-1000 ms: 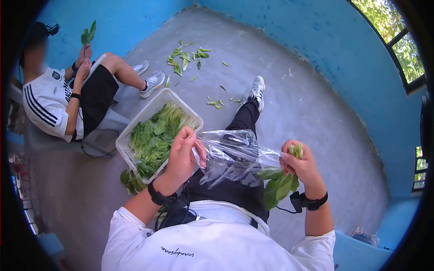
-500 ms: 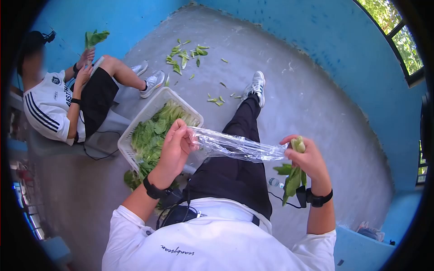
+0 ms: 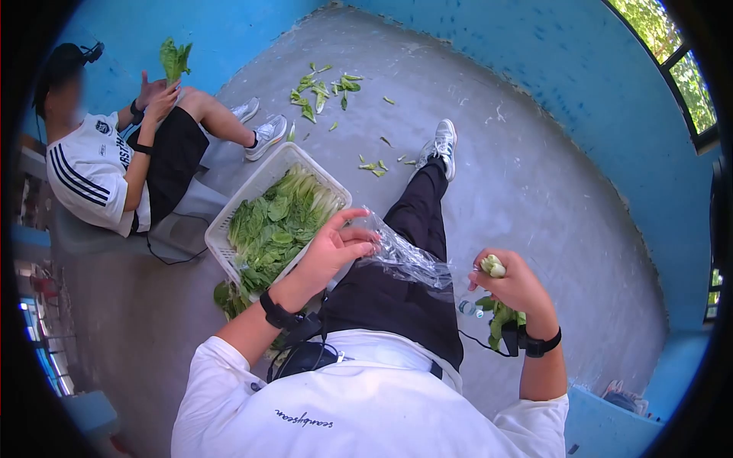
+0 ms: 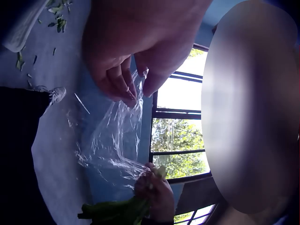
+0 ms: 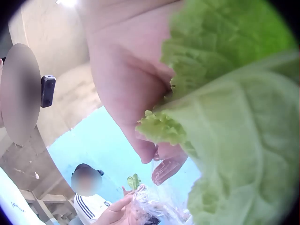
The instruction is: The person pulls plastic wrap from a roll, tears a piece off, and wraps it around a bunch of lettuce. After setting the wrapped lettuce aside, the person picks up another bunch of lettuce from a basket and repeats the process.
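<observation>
Seated on a grey concrete floor (image 3: 527,175), legs stretched forward. Left hand (image 3: 334,248) raised above the lap, fingertips pinching one end of a crumpled clear plastic wrap (image 3: 405,259). Wrap stretched from that pinch rightward and slightly down across the dark trousers to the right hand (image 3: 515,286), touching it there. Right hand curled tight round a bunch of leafy greens (image 3: 500,313), pale stem end (image 3: 492,266) poking up above the fist, leaves hanging below the wrist. Just left of the left hand, a white basket (image 3: 256,187) heaped with more greens. Farther off, leaf scraps (image 3: 321,88) scattered over the floor. At far left, a second person (image 3: 107,164) sitting, holding up another green bunch (image 3: 174,59).
</observation>
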